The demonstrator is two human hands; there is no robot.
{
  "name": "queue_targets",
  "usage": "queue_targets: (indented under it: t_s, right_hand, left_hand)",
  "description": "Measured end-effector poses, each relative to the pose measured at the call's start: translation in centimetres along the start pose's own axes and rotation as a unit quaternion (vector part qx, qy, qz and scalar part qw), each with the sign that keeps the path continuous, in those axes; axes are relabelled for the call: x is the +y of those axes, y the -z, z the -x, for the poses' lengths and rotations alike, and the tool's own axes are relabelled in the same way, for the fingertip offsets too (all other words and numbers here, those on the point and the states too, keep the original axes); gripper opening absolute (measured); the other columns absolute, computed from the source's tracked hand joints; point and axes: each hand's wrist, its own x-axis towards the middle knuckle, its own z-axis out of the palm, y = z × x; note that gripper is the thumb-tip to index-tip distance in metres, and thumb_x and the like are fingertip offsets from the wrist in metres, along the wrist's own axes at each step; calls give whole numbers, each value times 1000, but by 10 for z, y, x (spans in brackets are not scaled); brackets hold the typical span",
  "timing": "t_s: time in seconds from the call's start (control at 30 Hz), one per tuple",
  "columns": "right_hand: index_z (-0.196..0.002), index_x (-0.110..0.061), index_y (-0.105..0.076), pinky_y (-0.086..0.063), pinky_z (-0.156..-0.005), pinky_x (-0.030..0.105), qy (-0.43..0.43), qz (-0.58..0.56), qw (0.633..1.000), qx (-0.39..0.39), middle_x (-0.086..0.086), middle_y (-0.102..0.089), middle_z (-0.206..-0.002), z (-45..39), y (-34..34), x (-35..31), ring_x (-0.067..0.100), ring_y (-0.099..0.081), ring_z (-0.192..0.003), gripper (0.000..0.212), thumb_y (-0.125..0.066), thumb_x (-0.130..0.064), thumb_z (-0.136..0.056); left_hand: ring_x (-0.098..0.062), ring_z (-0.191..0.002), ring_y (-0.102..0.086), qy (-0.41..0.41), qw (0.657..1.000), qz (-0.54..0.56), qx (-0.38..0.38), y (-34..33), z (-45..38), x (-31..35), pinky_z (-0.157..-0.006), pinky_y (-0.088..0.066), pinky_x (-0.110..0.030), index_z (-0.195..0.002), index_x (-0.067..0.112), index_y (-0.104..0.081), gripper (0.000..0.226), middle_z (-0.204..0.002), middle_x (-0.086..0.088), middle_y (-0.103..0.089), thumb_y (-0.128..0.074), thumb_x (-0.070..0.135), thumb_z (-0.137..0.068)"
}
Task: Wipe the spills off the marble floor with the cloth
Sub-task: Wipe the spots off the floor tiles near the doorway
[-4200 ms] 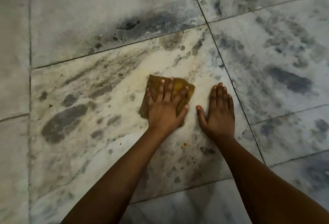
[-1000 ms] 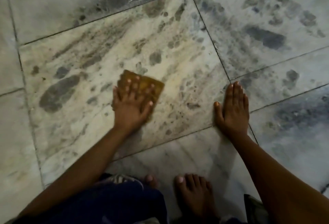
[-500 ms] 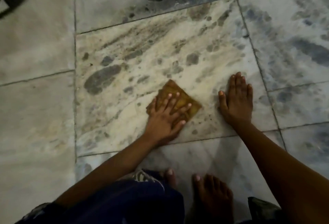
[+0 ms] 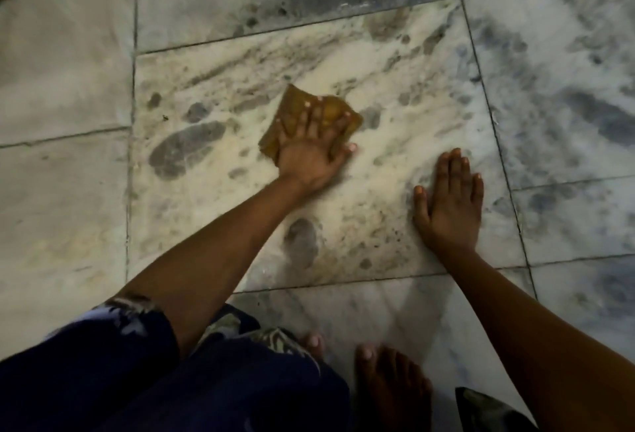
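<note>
On the veined marble floor (image 4: 395, 64), the left hand (image 4: 311, 146) presses flat with spread fingers on the mustard cloth (image 4: 292, 112) at mid-tile, while the right hand (image 4: 450, 205) rests flat, empty, near the tile's right seam.

Lay flat: a crumpled mustard-brown cloth (image 4: 311, 119) on the pale, grey-blotched marble floor (image 4: 395, 95), mid-tile, partly covered by spread fingers.
</note>
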Motion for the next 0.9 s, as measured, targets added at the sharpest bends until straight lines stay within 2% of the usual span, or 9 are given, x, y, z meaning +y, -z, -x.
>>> queue_targets:
  t_s: [0.17, 0.23, 0.33, 0.47, 0.53, 0.6, 0.7, 0.8, 0.9]
  right_hand:
    - [-149, -5, -16, -4, -116, 41, -1, 11, 1000, 1, 15, -16, -156, -1, -2, 0, 27, -13, -145, 72, -19, -48, -91]
    - [-149, -6, -15, -2, -116, 40, -1, 12, 1000, -1, 15, -14, -157, 0, -2, 1, 27, -11, -145, 72, -18, -48, -91]
    - [-150, -6, -13, 0, -117, 39, -3, 10, 1000, -2, 14, -11, -157, -1, -2, 1, 25, -9, -145, 72, -17, -48, -91]
    - [-150, -7, -11, 2, -117, 37, -5, 6, 1000, -5, 13, -9, -158, -2, -2, 0, 23, -6, -146, 72, -17, -48, -91]
    - [-150, -8, -11, 3, -117, 36, -7, 4, 1000, -5, 12, -8, -158, -1, -2, 0, 23, -5, -146, 72, -18, -48, -91]
    - [-150, -9, -11, 3, -117, 36, -7, 3, 1000, -7, 11, -7, -158, -2, -3, 0, 22, -4, -146, 71, -19, -48, -91]
    - [-150, -9, -12, 1, -117, 37, -11, 1, 1000, -9, 12, -9, -158, -1, -1, -1, 22, -6, -145, 71, -21, -47, -91]
    - [-150, -9, -15, 0, -117, 37, -14, 1, 1000, -5, 12, -12, -157, -3, -1, -1, 23, -8, -145, 71, -23, -47, -90]
    - [-150, -10, -14, -1, -117, 38, -15, 3, 1000, -7, 11, -11, -157, -3, -1, -2, 22, -8, -145, 71, -23, -47, -90]
  left_hand:
    - [-25, -146, -5, -153, 988, -37, -8, -34, 71, 27, -111, 1, -61, -144, 46, -16, 62, -159, -3, -6, -11, 68, -86]
    - [-25, -144, -15, -161, 986, -37, 8, -39, 87, 3, -111, -7, -59, -143, 45, -19, 59, -157, -4, -18, -11, 66, -89]
    - [-27, -142, -23, -91, 994, -31, 46, -29, 80, -51, -109, -17, -57, -144, 41, -20, 58, -153, -7, -28, -17, 64, -90]
    - [-28, -144, -16, 19, 997, -6, 69, 2, 34, -107, -108, -20, -54, -144, 37, -26, 61, -155, -9, -25, -23, 59, -88]
    - [-27, -145, -12, 102, 991, 5, 91, 17, -4, -117, -108, -19, -56, -145, 38, -23, 59, -156, -7, -20, -25, 59, -90]
    - [-28, -145, -7, 172, 981, 15, 92, 30, -47, -105, -109, -15, -58, -146, 39, -17, 57, -158, -6, -12, -28, 56, -93]
    - [-30, -145, -2, 184, 979, 28, 85, 40, -99, -59, -110, -12, -57, -148, 33, -16, 57, -159, -8, -6, -25, 54, -96]
    - [-29, -145, -3, 141, 987, 29, 69, 39, -127, -8, -110, -6, -63, -148, 34, -16, 58, -159, -7, -5, -21, 58, -95]
    - [-25, -145, -5, 37, 998, 7, 41, 28, -123, 43, -110, -5, -64, -146, 39, -20, 56, -159, -4, -5, -21, 60, -94]
